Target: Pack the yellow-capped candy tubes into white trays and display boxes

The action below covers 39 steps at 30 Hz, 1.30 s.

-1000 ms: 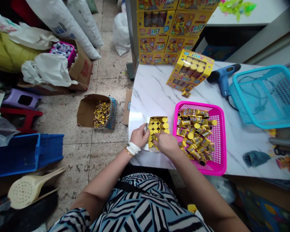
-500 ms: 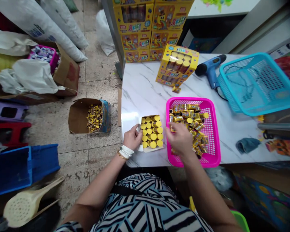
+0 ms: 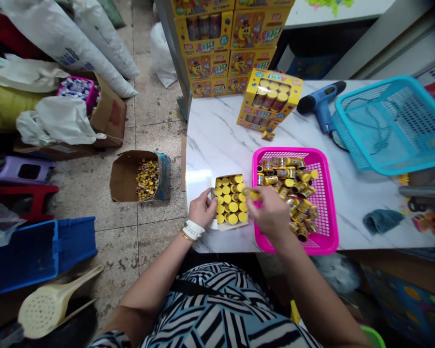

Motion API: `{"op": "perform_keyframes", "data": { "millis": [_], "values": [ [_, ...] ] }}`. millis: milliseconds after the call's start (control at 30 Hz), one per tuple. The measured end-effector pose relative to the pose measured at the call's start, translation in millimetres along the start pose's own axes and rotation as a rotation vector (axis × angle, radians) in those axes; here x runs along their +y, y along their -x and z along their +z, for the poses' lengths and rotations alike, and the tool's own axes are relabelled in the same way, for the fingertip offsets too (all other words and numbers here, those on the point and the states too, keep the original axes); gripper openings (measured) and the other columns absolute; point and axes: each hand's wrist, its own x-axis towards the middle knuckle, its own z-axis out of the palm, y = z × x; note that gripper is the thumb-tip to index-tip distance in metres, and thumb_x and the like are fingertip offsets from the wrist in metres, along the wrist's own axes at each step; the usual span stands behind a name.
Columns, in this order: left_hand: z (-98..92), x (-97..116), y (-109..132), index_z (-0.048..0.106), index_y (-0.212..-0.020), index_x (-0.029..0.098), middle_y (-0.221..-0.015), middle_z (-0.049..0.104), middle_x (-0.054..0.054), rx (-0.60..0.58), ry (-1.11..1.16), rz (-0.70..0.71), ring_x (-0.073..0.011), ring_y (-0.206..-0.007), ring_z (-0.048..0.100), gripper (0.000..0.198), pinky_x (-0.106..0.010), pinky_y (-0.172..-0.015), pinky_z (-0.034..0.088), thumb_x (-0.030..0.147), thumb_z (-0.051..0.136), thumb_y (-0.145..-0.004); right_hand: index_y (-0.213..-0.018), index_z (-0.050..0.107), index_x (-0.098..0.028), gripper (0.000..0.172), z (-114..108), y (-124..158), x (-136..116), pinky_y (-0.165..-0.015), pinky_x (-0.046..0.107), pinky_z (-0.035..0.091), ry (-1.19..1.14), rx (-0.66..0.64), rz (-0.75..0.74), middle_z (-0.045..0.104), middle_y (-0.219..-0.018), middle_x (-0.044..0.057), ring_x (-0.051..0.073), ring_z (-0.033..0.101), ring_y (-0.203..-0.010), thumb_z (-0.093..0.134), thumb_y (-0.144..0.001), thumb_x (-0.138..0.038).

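A small open carton (image 3: 232, 225) stands near the table's front left, packed with rows of small tubes with yellow caps (image 3: 232, 208). My left hand (image 3: 203, 210) grips the carton's left side, thumb near the caps. Between the fingertips of my right hand (image 3: 271, 210) is a small yellow tube (image 3: 251, 194), held tilted at the carton's right edge. Beneath my right hand and forearm is a pink basket (image 3: 331, 212) with many loose tubes (image 3: 292, 174); part of it is hidden by the hand.
Behind stands a windowed yellow box (image 3: 270, 99), with a small tube (image 3: 268, 136) at its foot. Stacked yellow cartons (image 3: 212, 65) rise at the back. A blue heat gun (image 3: 321, 104) and a turquoise basket (image 3: 387, 166) lie to the right. A cardboard box (image 3: 125, 176) sits on the floor.
My right hand has moved from over the pink basket slightly left to the carton's edge, and a tube now shows in its fingers. My left hand keeps its hold. The whole view has shifted slightly.
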Motion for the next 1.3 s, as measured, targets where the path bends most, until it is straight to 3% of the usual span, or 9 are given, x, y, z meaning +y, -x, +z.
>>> {"op": "perform_keyframes", "data": {
  "millis": [100, 200, 367, 567, 767, 900, 1033, 1233, 1300],
  "values": [
    [0.2, -0.7, -0.2, 0.065, -0.122, 0.012, -0.056, 0.060, 0.004, 0.003, 0.000, 0.010, -0.0112, -0.050, 0.054, 0.041, -0.022, -0.058, 0.043, 0.034, 0.057, -0.088, -0.102, 0.069, -0.021, 0.016, 26.9, 0.6, -30.5, -0.075, 0.029, 0.049, -0.024, -0.144, -0.065, 0.073, -0.094, 0.006, 0.020, 0.066, -0.086, 0.058, -0.092, -0.027],
    [-0.1, -2.3, -0.6, 0.065, -0.122, 0.013, -0.056, 0.060, 0.005, 0.004, 0.004, 0.016, -0.0111, -0.050, 0.054, 0.042, -0.022, -0.058, 0.043, 0.035, 0.058, -0.088, -0.107, 0.071, -0.024, 0.020, 38.6, 4.0, -26.4, -0.079, 0.028, 0.052, -0.136, -0.164, -0.056, 0.073, -0.108, 0.005, 0.018, 0.067, -0.094, 0.057, -0.094, -0.027],
    [0.5, -2.8, -0.6, 0.065, -0.123, 0.013, -0.056, 0.059, 0.005, 0.004, 0.043, -0.001, -0.0111, -0.050, 0.054, 0.043, -0.023, -0.058, 0.044, 0.036, 0.057, -0.088, -0.108, 0.070, -0.021, 0.024, 20.4, 14.6, 42.7, -0.088, 0.033, 0.051, -0.070, -0.034, 0.181, 0.070, -0.104, 0.008, 0.020, 0.065, -0.096, 0.050, -0.096, -0.028],
    [2.4, -1.1, -1.6, 0.065, -0.122, 0.012, -0.058, 0.060, 0.004, 0.015, 0.054, -0.012, -0.0108, -0.050, 0.053, 0.043, -0.023, -0.058, 0.043, 0.035, 0.057, -0.087, -0.112, 0.060, -0.017, 0.030, 35.4, 12.1, 103.8, -0.074, 0.035, 0.048, 0.196, -0.258, 0.236, 0.063, -0.117, 0.014, 0.027, 0.061, -0.100, 0.057, -0.085, -0.029],
    [1.8, -1.5, -0.9, 0.064, -0.123, 0.012, -0.056, 0.058, 0.005, 0.002, 0.047, -0.010, -0.0108, -0.050, 0.053, 0.043, -0.022, -0.058, 0.043, 0.035, 0.057, -0.088, -0.124, 0.050, -0.021, 0.041, 15.2, -4.7, 51.3, -0.074, 0.033, 0.052, -0.285, 0.074, 0.279, 0.067, -0.105, 0.007, 0.020, 0.064, -0.081, 0.059, -0.086, -0.034],
    [0.2, 0.4, -0.9, 0.064, -0.122, 0.011, -0.057, 0.058, 0.004, 0.002, 0.026, -0.010, -0.0113, -0.051, 0.054, 0.043, -0.023, -0.058, 0.043, 0.036, 0.056, -0.088, -0.117, 0.062, -0.023, 0.029, 26.6, -12.0, -6.3, -0.096, 0.041, 0.047, -0.268, -0.010, -0.018, 0.071, -0.108, 0.008, 0.025, 0.060, -0.104, 0.059, -0.089, -0.030],
    [-1.2, 1.0, -1.3, 0.064, -0.122, 0.010, -0.056, 0.058, 0.005, -0.007, 0.019, -0.006, -0.0114, -0.050, 0.054, 0.044, -0.024, -0.058, 0.044, 0.037, 0.056, -0.088, -0.117, 0.066, -0.022, 0.030, 48.2, -11.7, -22.4, -0.100, 0.046, 0.042, -0.140, -0.067, -0.048, 0.072, -0.113, 0.008, 0.029, 0.055, -0.112, 0.062, -0.089, -0.033],
    [-2.0, 1.4, -1.3, 0.064, -0.122, 0.011, -0.056, 0.058, 0.005, -0.009, 0.026, -0.013, -0.0113, -0.051, 0.054, 0.044, -0.024, -0.059, 0.045, 0.037, 0.057, -0.088, -0.101, 0.070, -0.019, 0.019, 27.1, -8.9, 53.4, -0.095, 0.042, 0.045, -0.043, 0.138, 0.148, 0.072, -0.100, 0.009, 0.024, 0.062, -0.098, 0.056, -0.091, -0.029],
    [-1.4, 1.6, -1.7, 0.064, -0.123, 0.010, -0.056, 0.058, 0.005, -0.010, 0.030, -0.022, -0.0114, -0.050, 0.054, 0.044, -0.024, -0.059, 0.045, 0.037, 0.056, -0.088, -0.107, 0.069, -0.016, 0.026, 28.2, -12.8, 80.1, -0.090, 0.040, 0.047, 0.052, 0.095, 0.250, 0.071, -0.099, 0.011, 0.025, 0.062, -0.095, 0.059, -0.089, -0.032]
  ]
}}
